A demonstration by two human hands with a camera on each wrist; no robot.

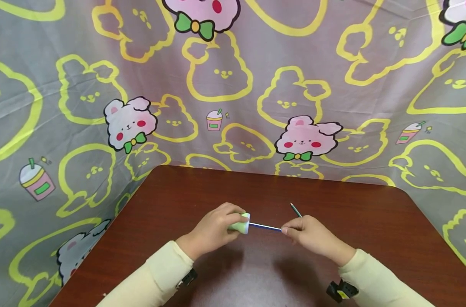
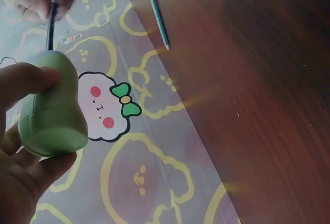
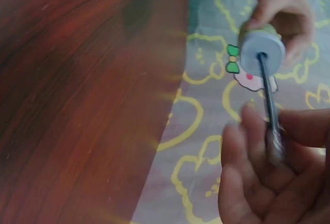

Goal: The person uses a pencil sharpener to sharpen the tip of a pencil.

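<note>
Screened-off tabletop space | brown table (image 1: 202, 189) | cartoon-print cloth (image 1: 248, 55) around | room type unclear

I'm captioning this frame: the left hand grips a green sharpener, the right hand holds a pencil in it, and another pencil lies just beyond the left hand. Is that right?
Not quite: the other pencil lies just beyond the right hand, as the head view shows. The rest of your caption stands.
</note>
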